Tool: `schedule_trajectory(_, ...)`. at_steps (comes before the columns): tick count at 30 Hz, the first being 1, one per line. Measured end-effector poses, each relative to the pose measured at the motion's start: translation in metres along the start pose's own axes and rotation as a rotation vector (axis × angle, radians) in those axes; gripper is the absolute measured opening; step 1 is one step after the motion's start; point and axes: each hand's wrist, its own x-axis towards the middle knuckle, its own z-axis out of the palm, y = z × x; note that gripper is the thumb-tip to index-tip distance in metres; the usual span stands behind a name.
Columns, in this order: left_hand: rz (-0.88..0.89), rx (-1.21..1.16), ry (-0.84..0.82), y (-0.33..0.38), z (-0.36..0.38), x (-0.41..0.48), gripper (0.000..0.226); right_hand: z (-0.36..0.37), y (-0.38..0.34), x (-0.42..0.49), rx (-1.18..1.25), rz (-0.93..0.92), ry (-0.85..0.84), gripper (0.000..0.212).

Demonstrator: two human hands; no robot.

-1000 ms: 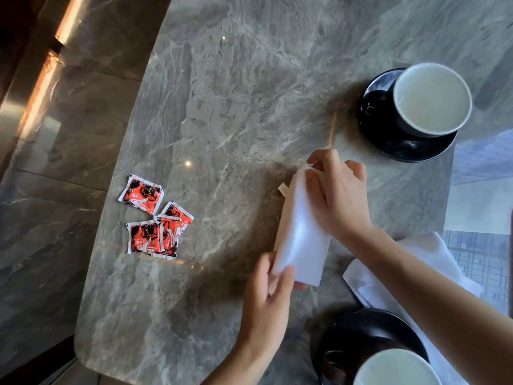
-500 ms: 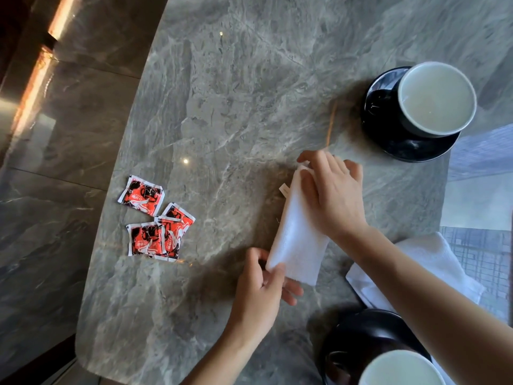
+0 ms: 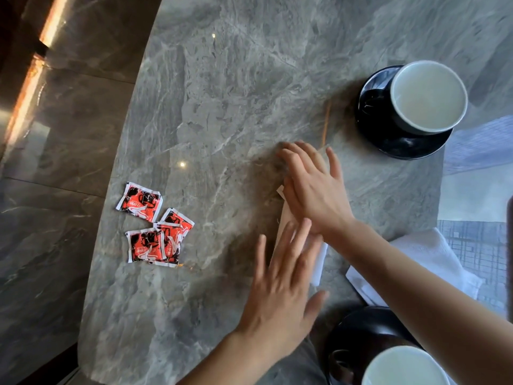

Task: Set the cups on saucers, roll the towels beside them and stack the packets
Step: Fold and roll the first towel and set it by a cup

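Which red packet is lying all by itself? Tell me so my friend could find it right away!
Find the grey marble table and look at its left side, where four red, black and white packets lie. There, three packets overlap in a bunch. The lone packet lies flat just beyond that bunch, farthest to the left, and it is the only one that nothing overlaps.

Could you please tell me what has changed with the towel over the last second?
The left hand and right hand released their hold on the ends of the white towel and now lie flat on it, fingers straight, pressing it onto the table. The towel sank from half raised to flat beneath them. The red packets, far cup, near cup and second towel stayed put.
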Motion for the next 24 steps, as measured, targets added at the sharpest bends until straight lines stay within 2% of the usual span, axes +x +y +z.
schedule_trajectory(4, 0.005, 0.128, -0.084, -0.020, 0.022, -0.009, 0.085, 0.009, 0.002, 0.006, -0.060, -0.042, -0.019, 0.052)
schedule_trajectory(9, 0.015, 0.138, -0.040, -0.023, 0.032, -0.011, 0.088, 0.013, 0.004, 0.018, -0.095, -0.039, -0.050, 0.055)
schedule_trajectory(14, -0.018, 0.064, -0.089, -0.018, 0.015, -0.007, 0.086, 0.006, 0.005, 0.016, -0.068, -0.093, -0.090, 0.062)
schedule_trajectory(15, 0.002, -0.014, -0.058, -0.020, 0.011, -0.006, 0.078, 0.002, 0.007, 0.013, -0.033, -0.114, -0.084, 0.063)
schedule_trajectory(17, 0.027, -0.322, 0.069, -0.028, 0.002, -0.007, 0.050, -0.010, 0.013, 0.001, 0.107, -0.120, -0.014, 0.062)
schedule_trajectory(19, -0.085, -0.598, 0.211, -0.038, -0.009, -0.006, 0.031, -0.021, 0.023, -0.018, 0.283, -0.046, 0.149, 0.055)
schedule_trajectory(21, -0.257, -0.773, 0.304, -0.044, -0.016, -0.001, 0.027, -0.028, 0.035, -0.042, 0.427, 0.114, 0.274, 0.044)
schedule_trajectory(22, -0.328, -0.849, 0.309, -0.045, -0.017, 0.004, 0.026, -0.030, 0.041, -0.053, 0.478, 0.201, 0.275, 0.038)
schedule_trajectory(24, -0.410, -0.916, 0.268, -0.047, -0.017, 0.014, 0.025, -0.031, 0.049, -0.072, 0.509, 0.335, 0.173, 0.034)
